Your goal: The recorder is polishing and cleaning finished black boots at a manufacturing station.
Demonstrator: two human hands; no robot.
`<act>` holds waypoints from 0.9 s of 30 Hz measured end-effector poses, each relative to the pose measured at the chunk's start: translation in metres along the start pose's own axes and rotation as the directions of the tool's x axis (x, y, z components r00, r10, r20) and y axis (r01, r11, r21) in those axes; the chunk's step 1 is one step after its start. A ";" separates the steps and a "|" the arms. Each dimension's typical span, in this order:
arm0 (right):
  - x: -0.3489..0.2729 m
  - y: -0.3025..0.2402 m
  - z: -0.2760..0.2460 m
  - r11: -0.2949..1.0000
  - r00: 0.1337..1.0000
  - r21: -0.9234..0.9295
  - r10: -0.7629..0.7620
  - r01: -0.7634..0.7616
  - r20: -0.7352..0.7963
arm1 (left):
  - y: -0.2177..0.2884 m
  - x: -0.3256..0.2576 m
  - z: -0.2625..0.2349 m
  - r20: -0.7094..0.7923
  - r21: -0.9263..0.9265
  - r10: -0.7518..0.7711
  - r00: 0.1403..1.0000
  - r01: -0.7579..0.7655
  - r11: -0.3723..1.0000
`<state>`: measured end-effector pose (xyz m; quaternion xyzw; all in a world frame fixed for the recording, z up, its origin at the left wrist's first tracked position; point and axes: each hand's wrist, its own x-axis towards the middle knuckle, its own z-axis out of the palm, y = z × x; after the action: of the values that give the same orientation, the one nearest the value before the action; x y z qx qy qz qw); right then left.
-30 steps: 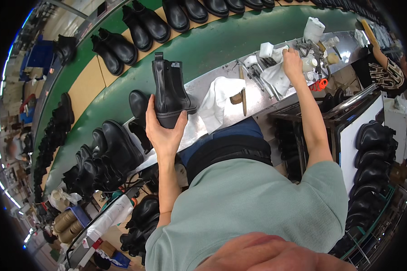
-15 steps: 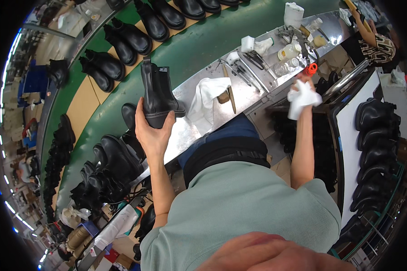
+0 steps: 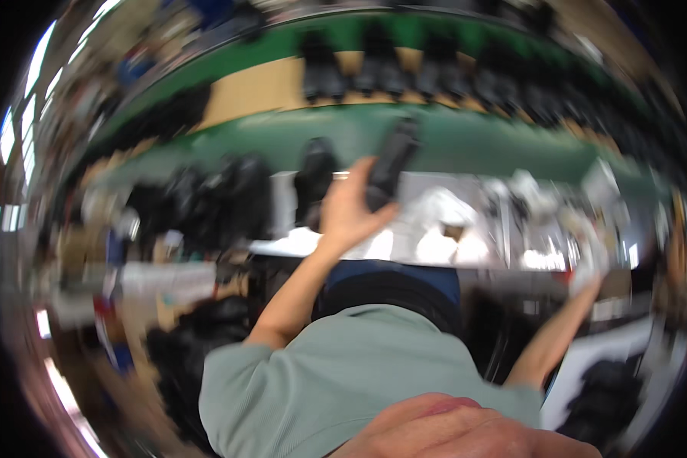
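Observation:
Blurred by motion, the whole picture still shows a black ankle boot at my left hand. The hand grips it between thumb and fingers, the boot tilted above the bench edge. Just left of this hand another black boot stands on the work surface. Off to the right, my right hand is closed on a white cloth at the bench's near edge. A second white cloth lies crumpled on the metal bench, with a small brown block by it.
Beyond the metal bench runs a green conveyor with rows of black boots on tan boards. More boots cluster at the left. Tools and bottles, all smeared, stand at the right of the bench.
The view has swung to the left, so the bench now runs across it. The boot in my left hand has turned and tilted. My right hand keeps the white cloth.

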<state>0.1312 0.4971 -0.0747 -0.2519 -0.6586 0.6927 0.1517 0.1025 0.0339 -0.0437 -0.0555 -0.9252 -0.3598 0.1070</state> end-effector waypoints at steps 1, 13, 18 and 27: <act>-0.014 -0.005 0.000 0.999 0.995 0.052 -0.011 0.017 -0.098 | 0.008 -0.001 -0.002 0.029 -0.024 -0.023 0.999 0.023 0.999; 0.014 0.035 -0.029 0.339 0.731 -0.766 -0.639 0.547 0.239 | -0.003 -0.009 -0.009 0.000 -0.259 -0.228 0.974 0.220 0.941; 0.110 0.032 -0.068 -0.319 0.536 -0.663 -0.404 0.677 0.741 | -0.019 -0.013 -0.010 -0.032 -0.332 -0.325 0.945 0.296 0.895; 0.160 0.060 -0.148 -0.394 0.514 -0.541 -0.183 0.743 0.838 | -0.027 -0.011 0.000 -0.250 -0.390 -0.291 0.924 0.179 0.903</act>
<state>0.0871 0.7021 -0.1586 0.1992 -0.9684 -0.1255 0.0820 0.1079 0.0136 -0.0643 0.0948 -0.8159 -0.5376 0.1904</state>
